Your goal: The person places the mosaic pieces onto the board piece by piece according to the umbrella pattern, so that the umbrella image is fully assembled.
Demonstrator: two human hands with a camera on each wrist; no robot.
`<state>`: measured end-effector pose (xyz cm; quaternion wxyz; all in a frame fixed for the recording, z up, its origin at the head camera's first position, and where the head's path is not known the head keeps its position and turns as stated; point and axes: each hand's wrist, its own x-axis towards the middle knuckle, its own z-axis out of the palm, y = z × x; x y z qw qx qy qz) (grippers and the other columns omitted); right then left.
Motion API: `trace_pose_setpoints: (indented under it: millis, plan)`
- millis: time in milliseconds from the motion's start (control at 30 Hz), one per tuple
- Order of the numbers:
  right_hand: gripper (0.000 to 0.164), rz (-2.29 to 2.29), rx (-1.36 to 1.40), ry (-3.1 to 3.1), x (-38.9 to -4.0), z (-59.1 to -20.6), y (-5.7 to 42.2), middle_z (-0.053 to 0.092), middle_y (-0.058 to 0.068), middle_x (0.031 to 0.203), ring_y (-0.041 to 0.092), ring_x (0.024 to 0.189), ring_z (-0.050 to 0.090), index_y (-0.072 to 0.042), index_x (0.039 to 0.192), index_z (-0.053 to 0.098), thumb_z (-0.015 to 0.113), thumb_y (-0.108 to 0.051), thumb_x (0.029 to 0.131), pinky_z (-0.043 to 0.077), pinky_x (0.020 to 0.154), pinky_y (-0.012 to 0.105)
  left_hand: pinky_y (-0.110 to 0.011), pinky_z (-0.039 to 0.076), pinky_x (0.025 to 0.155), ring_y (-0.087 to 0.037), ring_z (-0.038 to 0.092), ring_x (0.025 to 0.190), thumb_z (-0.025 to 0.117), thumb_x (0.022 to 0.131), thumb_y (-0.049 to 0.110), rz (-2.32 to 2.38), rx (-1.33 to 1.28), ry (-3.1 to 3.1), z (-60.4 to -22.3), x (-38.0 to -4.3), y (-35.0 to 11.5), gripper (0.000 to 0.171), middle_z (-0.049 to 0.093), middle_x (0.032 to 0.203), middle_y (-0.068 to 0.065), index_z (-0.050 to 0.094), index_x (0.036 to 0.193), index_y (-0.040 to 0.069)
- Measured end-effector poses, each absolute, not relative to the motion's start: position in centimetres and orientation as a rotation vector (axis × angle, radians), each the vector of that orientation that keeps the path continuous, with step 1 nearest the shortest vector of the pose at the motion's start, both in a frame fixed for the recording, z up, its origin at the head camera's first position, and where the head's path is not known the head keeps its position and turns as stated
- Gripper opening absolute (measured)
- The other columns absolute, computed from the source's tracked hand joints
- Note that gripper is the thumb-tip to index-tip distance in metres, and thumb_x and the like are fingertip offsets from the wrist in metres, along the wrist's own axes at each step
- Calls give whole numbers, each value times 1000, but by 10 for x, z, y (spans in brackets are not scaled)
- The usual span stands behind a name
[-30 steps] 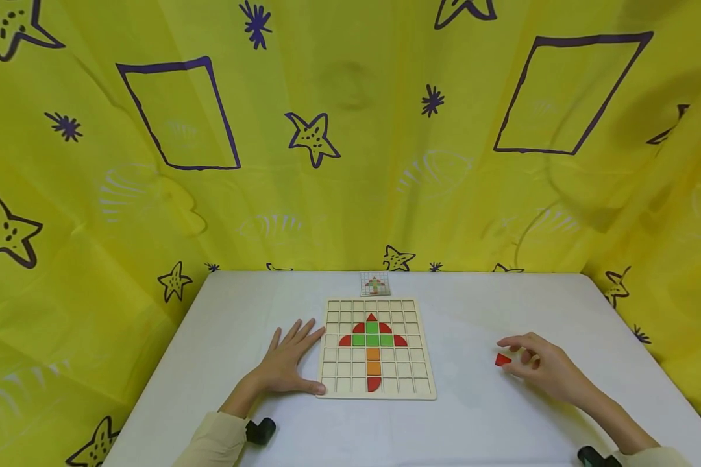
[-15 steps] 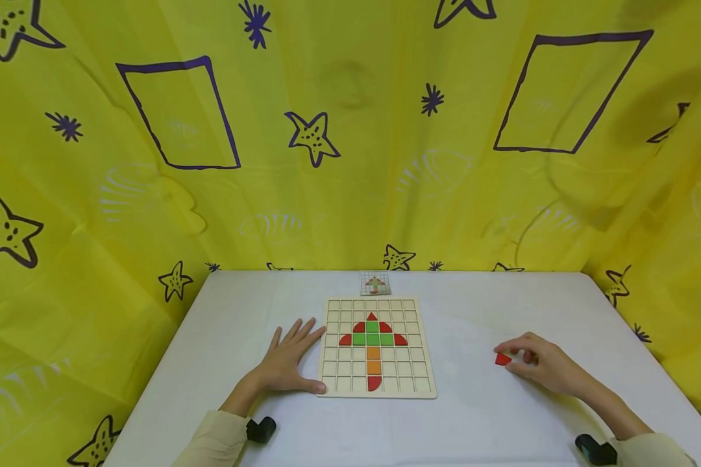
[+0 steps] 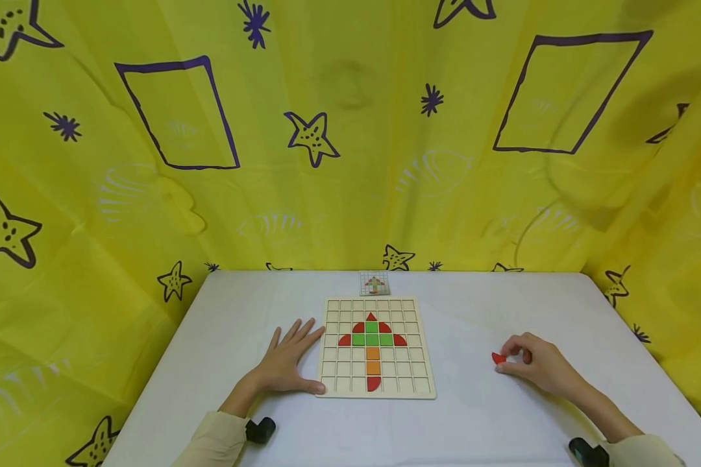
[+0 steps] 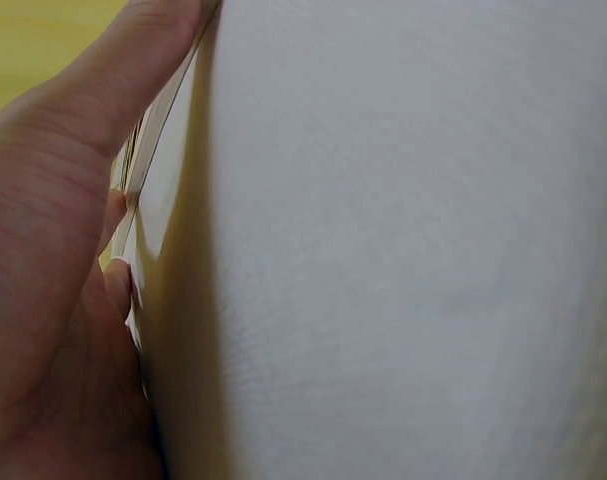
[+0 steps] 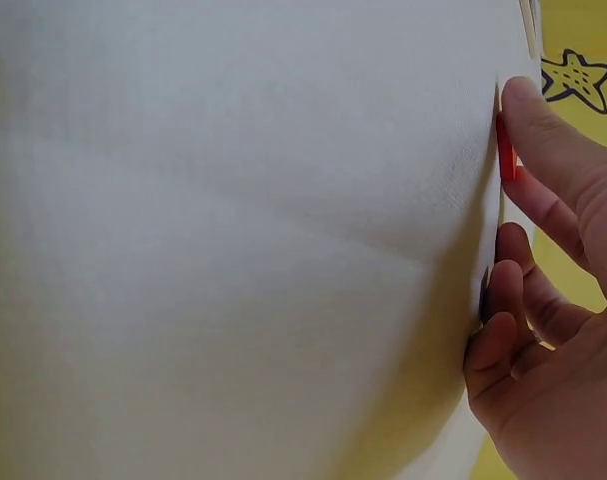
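Observation:
A square wooden grid board (image 3: pixel 409 383) lies on the white table. Set into its cells are green squares (image 3: pixel 372 339), orange squares (image 3: pixel 373 360), a red triangle (image 3: pixel 371 317) and several red quarter-circle pieces, one of them (image 3: pixel 374 384) at the bottom. With fingers spread, my left hand (image 3: pixel 283 366) touches the board's left edge at the thumb and index fingertip. To the right of the board, my right hand (image 3: pixel 537 366) pinches a loose red quarter-circle piece (image 3: pixel 498 358) between thumb and index finger. In the right wrist view that red piece (image 5: pixel 506 148) shows edge-on, low over the tablecloth.
Behind the board lies a small pattern card (image 3: pixel 375 283) with a similar coloured figure. A yellow curtain (image 3: pixel 350 194) with starfish drawings hangs round the back and sides of the white table (image 3: pixel 461 428). A dark wrist camera (image 3: pixel 261 430) sits at my left cuff.
My right thumb and index finger have come together on the loose red piece, which has turned and shifted slightly left. My left hand and the board look unmoved.

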<state>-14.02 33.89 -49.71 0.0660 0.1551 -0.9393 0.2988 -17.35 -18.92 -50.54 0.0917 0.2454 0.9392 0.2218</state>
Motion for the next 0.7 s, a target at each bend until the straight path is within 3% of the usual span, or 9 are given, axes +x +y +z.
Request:
trace_pose_setpoints:
  millis: [133, 433, 700]
  plan:
    - [26, 936, 515, -2840, -139, -494, 341, 56, -7, 88, 3, 69, 41, -22, 96, 72, 90, -26, 78, 34, 60, 23, -71, -4, 118, -40, 5, 157, 84, 69, 69, 643, 727, 2794, -506, -174, -189, 117, 18, 171, -11, 32, 163, 20]
    - [40, 1011, 795, -2776, -140, -490, 351, 58, -6, 96, 5, 72, 44, -15, 122, 72, 83, -7, 84, 37, 59, 22, -72, -5, 118, -41, 5, 157, 85, 69, 67, 650, 734, 2792, -505, -174, -188, 117, 17, 171, -12, 32, 163, 19]
    - [30, 1030, 858, -2731, -144, -496, 347, 59, -8, 91, 4, 71, 43, -15, 112, 76, 82, -3, 84, 35, 58, 21, -72, -4, 118, -41, 6, 157, 85, 69, 66, 659, 736, 2788, -504, -173, -188, 117, 18, 171, -12, 32, 163, 19]
